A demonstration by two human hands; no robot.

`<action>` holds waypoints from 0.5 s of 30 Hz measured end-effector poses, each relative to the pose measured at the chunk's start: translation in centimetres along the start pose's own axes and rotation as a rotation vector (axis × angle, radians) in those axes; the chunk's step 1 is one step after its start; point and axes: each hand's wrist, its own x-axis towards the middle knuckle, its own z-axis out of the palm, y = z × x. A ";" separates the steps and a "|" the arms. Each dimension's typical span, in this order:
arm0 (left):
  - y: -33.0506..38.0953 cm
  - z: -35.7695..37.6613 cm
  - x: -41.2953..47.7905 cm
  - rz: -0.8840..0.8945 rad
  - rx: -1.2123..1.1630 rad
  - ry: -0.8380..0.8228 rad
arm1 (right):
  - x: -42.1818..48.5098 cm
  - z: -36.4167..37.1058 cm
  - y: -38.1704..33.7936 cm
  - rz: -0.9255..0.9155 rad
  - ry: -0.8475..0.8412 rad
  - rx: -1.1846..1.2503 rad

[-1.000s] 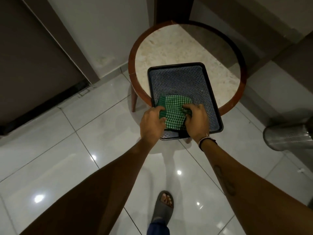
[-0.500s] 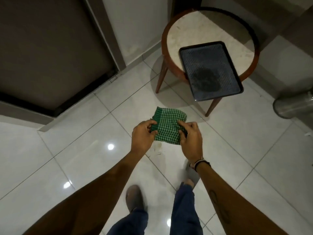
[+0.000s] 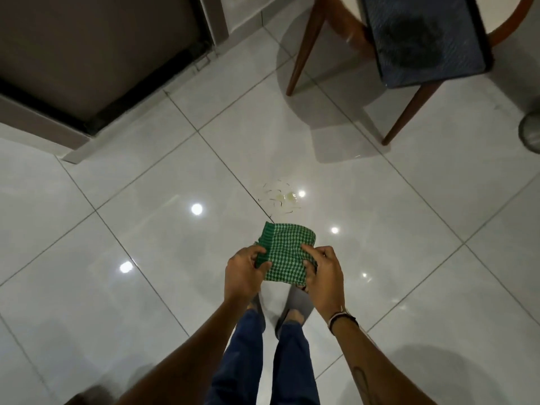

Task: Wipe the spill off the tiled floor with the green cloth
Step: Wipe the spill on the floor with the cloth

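Gripping folded green-checked cloth (image 3: 285,252) — left hand (image 3: 244,271), right hand (image 3: 323,271) pinching edges — above yellowish spill (image 3: 282,197).

A home interior — glossy white tiled floor (image 3: 146,287), a dark door (image 3: 87,45) in its frame, and a wooden-legged side table (image 3: 304,45) holding a tray (image 3: 426,39).

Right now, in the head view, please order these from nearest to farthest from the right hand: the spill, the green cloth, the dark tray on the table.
1. green cloth: held in the right hand, and in the left hand too.
2. spill: on the tiled floor, just beyond the cloth.
3. dark tray: on the table, top right of the view.
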 end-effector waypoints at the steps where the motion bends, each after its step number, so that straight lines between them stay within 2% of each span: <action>1: -0.7 0.4 -0.3 -0.003 0.049 -0.007 | -0.5 0.3 0.5 0.029 -0.020 -0.007; 9: -8.1 8.4 2.8 0.013 0.234 -0.098 | -0.5 6.6 10.0 0.114 -0.062 0.035; 15: -9.5 15.2 12.1 0.112 0.290 -0.082 | 7.7 11.1 17.2 0.129 0.025 -0.009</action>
